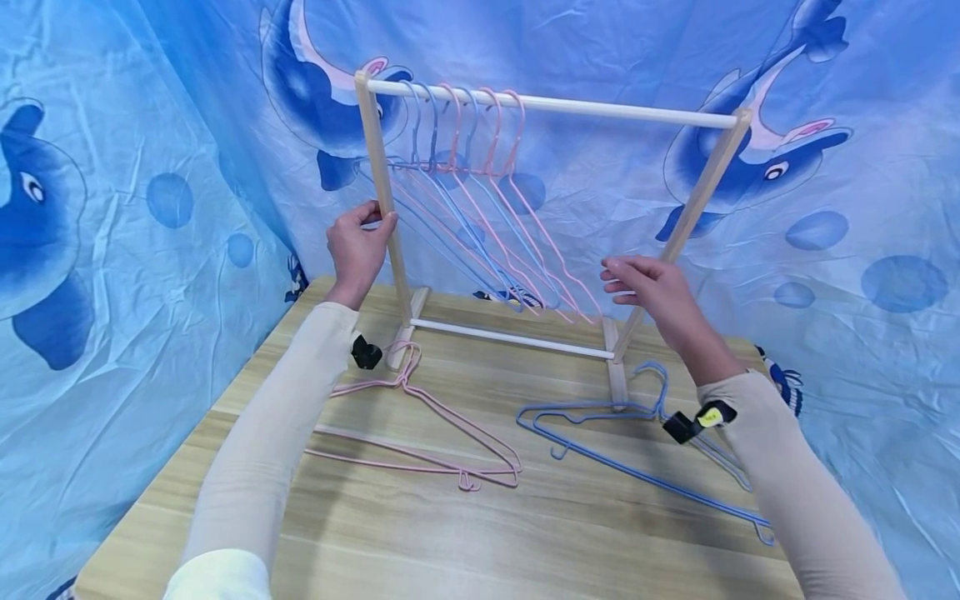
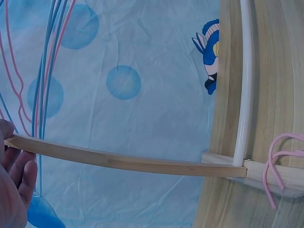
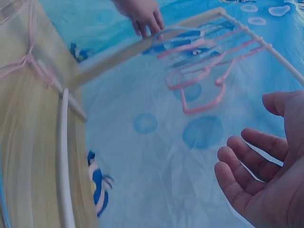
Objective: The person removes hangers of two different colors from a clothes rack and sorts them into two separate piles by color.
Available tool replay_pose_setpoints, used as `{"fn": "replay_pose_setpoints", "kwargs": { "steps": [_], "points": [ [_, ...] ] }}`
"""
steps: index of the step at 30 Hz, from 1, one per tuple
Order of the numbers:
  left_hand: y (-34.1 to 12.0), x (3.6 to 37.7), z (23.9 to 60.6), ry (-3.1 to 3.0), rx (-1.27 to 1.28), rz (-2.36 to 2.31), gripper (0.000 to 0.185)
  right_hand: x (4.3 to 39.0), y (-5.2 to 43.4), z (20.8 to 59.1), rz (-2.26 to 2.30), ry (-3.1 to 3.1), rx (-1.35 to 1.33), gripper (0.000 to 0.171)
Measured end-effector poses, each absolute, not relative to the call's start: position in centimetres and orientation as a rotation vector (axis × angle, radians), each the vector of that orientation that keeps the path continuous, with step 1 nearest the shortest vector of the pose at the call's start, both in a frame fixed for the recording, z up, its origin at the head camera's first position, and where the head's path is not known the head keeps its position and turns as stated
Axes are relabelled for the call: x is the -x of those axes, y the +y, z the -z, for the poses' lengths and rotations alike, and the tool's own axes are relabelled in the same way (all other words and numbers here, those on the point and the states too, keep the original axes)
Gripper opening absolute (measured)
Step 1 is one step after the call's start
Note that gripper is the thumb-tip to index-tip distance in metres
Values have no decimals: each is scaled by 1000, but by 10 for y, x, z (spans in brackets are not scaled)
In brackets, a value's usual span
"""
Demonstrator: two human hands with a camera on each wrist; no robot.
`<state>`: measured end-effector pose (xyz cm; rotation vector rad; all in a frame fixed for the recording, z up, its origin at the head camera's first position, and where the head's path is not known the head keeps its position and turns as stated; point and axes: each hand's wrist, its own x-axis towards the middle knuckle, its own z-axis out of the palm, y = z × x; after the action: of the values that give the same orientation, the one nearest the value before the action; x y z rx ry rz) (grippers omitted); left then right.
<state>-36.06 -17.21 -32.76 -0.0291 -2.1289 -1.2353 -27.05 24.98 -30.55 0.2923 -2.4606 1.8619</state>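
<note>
My left hand [image 1: 362,250] pinches the left wooden post [image 1: 397,258] of a small clothes rack, thumb on the near side. In the left wrist view, that hand [image 2: 16,180] has its fingers around the same post. Several pink hangers [image 1: 521,117] and blue hangers [image 1: 434,125] hang bunched on the left part of the white top rod [image 1: 615,108]. My right hand [image 1: 656,292] is raised in front of the right post [image 1: 690,208], holding nothing. The right wrist view shows this hand [image 3: 266,166] with fingers spread and slightly bent, apart from the hangers.
Pink hangers [image 1: 405,379] lie on the wooden table [image 1: 450,550] at the left, partly behind my left forearm. Blue hangers [image 1: 630,473] lie at the right, partly under my right forearm. A white lower bar [image 1: 510,337] joins the rack's feet. Blue dolphin-print cloth [image 1: 585,50] surrounds the table.
</note>
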Motion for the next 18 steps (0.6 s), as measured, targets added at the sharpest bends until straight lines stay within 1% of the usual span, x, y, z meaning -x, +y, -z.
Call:
{"fn": "replay_pose_setpoints", "kwargs": {
  "steps": [4,7,10,18],
  "points": [
    [-172,361,328,-2119,25,1236,33,281,228,299,-1949,-2435,-292,53],
    [-173,361,328,-2126,20,1234,34,288,213,294,-1946,-2460,-293,57],
    [-173,360,328,-2130,21,1233,34,292,202,290,-1924,-2501,-296,57],
    [-172,361,327,-2133,22,1230,35,299,180,276,-1921,-2587,-319,48]
  ]
}}
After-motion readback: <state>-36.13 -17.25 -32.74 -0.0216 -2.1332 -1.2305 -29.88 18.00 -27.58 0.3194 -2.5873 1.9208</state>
